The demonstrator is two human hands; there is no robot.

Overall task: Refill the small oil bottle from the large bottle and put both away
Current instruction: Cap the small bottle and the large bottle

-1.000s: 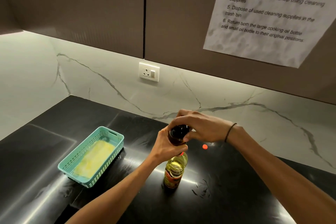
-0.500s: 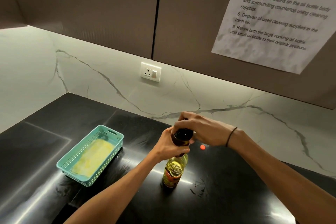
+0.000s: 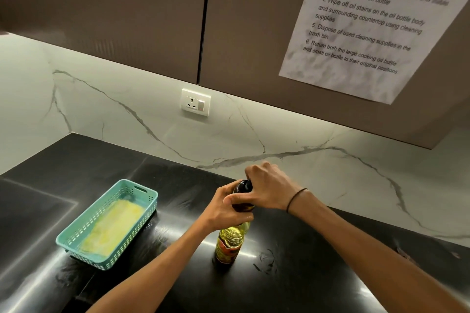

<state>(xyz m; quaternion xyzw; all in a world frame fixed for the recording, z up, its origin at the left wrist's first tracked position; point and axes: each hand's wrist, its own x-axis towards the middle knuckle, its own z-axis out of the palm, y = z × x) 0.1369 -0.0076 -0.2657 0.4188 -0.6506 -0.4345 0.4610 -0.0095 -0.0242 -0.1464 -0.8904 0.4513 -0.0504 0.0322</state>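
Observation:
A small dark bottle [image 3: 244, 194] is held up above the black countertop [image 3: 305, 274]. My left hand [image 3: 223, 211] is wrapped around its body from the left. My right hand [image 3: 267, 189] comes from the right, with fingers closed over the bottle's top and its thumb across the front. Just below and in front stands a clear bottle of yellow oil [image 3: 230, 241] with a red label, upright on the counter. Its neck and mouth are hidden behind my left hand.
A teal plastic basket [image 3: 76, 241] with a yellow cloth [image 3: 114, 226] inside sits on the counter to the left. A marble backsplash with a wall socket [image 3: 195, 102] rises behind. Brown cabinets hang overhead, and a printed instruction sheet [image 3: 368, 23] is taped at upper right. Smudges [image 3: 265, 260] mark the counter.
Both hands stay on the dark bottle. My right hand has shifted around its top. The small red cap on the counter behind is now hidden by my right wrist. The view tilted up slightly.

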